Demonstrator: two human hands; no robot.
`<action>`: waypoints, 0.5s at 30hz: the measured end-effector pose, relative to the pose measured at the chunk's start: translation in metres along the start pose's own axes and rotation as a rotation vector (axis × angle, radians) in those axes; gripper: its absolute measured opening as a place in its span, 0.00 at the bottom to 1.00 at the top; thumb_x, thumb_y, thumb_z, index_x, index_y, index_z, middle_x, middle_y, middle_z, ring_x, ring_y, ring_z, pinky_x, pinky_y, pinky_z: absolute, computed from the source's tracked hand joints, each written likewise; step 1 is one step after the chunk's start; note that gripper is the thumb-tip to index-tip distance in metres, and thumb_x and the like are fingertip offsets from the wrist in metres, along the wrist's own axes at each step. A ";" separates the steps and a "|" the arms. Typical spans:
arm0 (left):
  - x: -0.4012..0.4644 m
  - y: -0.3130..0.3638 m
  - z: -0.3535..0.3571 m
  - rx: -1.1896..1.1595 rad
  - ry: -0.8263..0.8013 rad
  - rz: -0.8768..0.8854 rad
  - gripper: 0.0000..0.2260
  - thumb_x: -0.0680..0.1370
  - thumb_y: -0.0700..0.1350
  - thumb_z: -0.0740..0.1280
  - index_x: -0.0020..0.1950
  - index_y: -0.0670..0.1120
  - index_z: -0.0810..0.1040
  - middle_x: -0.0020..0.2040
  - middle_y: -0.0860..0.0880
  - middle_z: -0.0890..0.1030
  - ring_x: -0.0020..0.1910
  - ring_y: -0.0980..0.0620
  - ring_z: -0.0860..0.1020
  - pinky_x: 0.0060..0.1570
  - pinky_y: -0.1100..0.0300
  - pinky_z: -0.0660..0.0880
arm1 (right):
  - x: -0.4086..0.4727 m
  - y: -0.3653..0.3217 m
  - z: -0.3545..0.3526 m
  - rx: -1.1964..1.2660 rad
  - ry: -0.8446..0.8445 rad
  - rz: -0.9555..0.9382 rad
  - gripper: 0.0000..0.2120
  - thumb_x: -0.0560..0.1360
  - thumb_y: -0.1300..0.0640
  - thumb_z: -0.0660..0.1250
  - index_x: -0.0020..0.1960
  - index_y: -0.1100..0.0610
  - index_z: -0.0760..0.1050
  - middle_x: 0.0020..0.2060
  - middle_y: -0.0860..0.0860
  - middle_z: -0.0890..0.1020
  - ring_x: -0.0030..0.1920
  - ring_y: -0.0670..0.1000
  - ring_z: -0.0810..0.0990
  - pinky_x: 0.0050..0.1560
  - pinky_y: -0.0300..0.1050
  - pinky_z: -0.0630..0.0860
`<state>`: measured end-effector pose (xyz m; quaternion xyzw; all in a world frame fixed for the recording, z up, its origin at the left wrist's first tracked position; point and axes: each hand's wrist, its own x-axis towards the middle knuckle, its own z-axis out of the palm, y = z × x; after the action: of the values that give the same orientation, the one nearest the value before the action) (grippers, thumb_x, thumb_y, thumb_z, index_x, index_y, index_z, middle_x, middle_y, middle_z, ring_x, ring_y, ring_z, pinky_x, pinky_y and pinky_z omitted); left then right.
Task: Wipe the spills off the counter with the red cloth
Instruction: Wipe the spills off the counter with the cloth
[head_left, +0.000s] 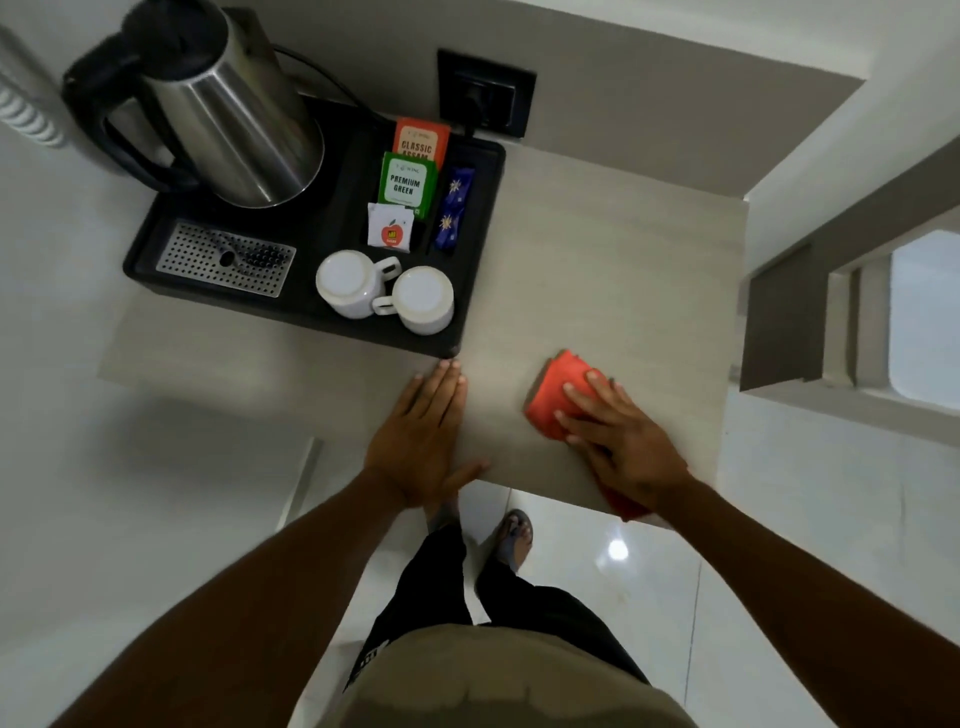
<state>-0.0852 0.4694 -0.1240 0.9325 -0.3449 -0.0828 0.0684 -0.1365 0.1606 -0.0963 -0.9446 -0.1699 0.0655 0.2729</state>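
Observation:
The red cloth (553, 397) lies bunched on the beige counter (597, 270) near its front right corner. My right hand (621, 441) presses flat on top of the cloth, fingers spread, and a corner of the cloth sticks out under my wrist past the counter's front edge. My left hand (421, 431) rests flat and open on the counter near the front edge, fingertips just short of the black tray's corner. I cannot make out any spills on the counter surface.
A black tray (483, 249) fills the counter's back left, holding a steel kettle (228, 119), two upturned white cups (387, 291), tea sachets (408, 179) and a perforated drip plate (226, 257). A wall socket (485, 93) sits behind. White walls flank both sides.

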 end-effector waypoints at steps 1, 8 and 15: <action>0.000 -0.001 0.001 0.005 -0.002 0.004 0.46 0.79 0.72 0.54 0.81 0.35 0.52 0.82 0.34 0.57 0.83 0.39 0.52 0.81 0.40 0.52 | -0.009 0.007 -0.004 -0.005 0.027 0.050 0.18 0.80 0.50 0.60 0.66 0.54 0.79 0.73 0.56 0.71 0.76 0.64 0.61 0.75 0.66 0.58; 0.001 0.001 -0.002 -0.002 0.008 0.007 0.39 0.82 0.65 0.52 0.81 0.36 0.54 0.83 0.35 0.57 0.83 0.40 0.52 0.81 0.40 0.52 | 0.079 0.007 -0.004 -0.010 0.293 0.456 0.15 0.81 0.59 0.66 0.66 0.59 0.78 0.73 0.62 0.69 0.76 0.68 0.59 0.74 0.68 0.58; 0.001 0.000 0.000 -0.008 0.022 0.020 0.33 0.83 0.56 0.51 0.82 0.37 0.54 0.83 0.35 0.56 0.83 0.40 0.53 0.81 0.41 0.53 | 0.068 -0.095 0.075 -0.021 0.369 0.499 0.22 0.82 0.49 0.60 0.75 0.51 0.68 0.78 0.56 0.62 0.79 0.63 0.52 0.78 0.60 0.48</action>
<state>-0.0844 0.4694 -0.1240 0.9295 -0.3532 -0.0733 0.0767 -0.1168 0.2968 -0.1110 -0.9558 0.1192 -0.0439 0.2650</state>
